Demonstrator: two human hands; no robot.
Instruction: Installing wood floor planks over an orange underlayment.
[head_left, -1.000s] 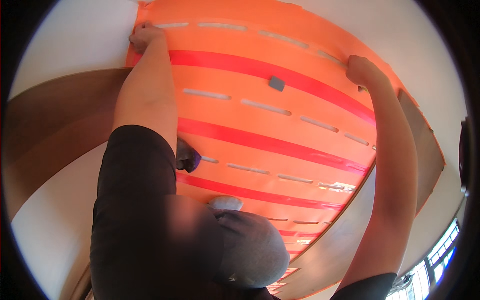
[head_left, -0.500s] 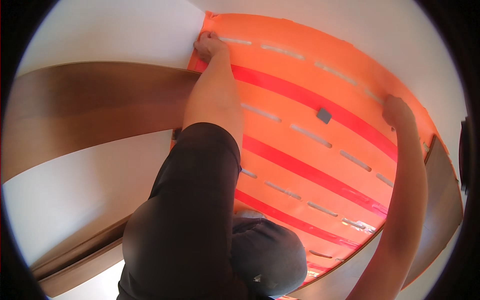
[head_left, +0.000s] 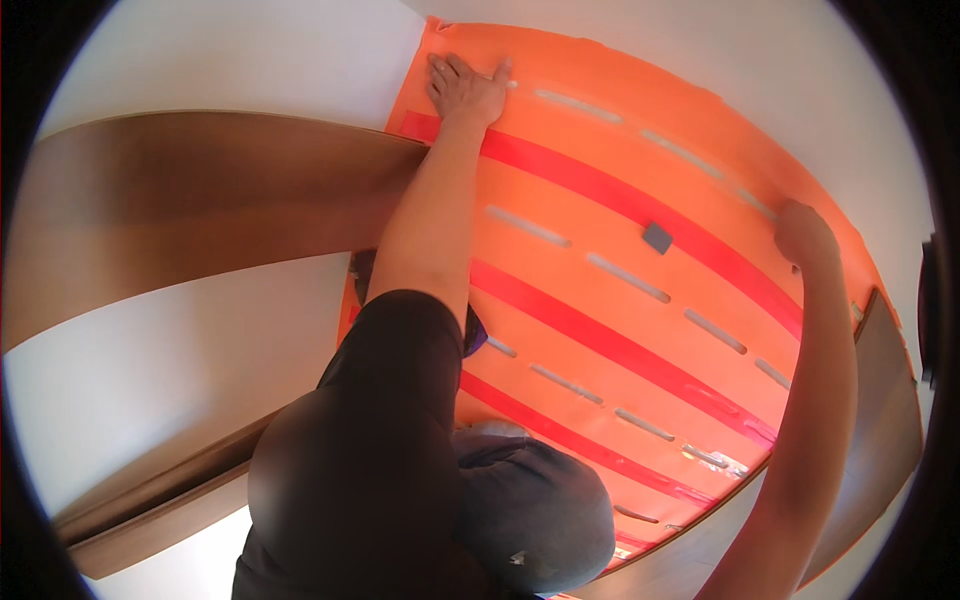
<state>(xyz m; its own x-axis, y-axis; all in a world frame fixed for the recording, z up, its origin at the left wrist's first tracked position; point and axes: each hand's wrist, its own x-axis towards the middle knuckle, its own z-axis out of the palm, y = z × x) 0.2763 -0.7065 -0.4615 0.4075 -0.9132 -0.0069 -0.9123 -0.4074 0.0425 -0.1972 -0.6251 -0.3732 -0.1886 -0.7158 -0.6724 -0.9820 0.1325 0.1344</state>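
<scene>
My left hand (head_left: pixel 467 92) lies flat, fingers spread, near the far left corner of an orange sheet (head_left: pixel 560 180). The sheet has rows of slots and red tape strips (head_left: pixel 600 190) across it. My right hand (head_left: pixel 807 235) rests closed on the sheet near its far right edge; its fingers are turned away, so anything in them is hidden. Between the hands, a small grey square piece (head_left: pixel 657 238) lies at the edge of the far red strip. Beyond my left forearm, a dark thing with a purple edge (head_left: pixel 475 333) is mostly covered.
A brown wood-look board (head_left: pixel 200 190) runs in from the left to the sheet, with another long board (head_left: pixel 160 505) lower down. More boarding (head_left: pixel 880 390) borders the sheet at right. A pale wall (head_left: pixel 250 60) rises behind. A dark grey knee (head_left: pixel 545 520) shows at the bottom.
My left hand has gone from a closed grip at the sheet's left edge to lying spread slightly to the right. The dark thing behind that arm shows more. My right hand stays closed.
</scene>
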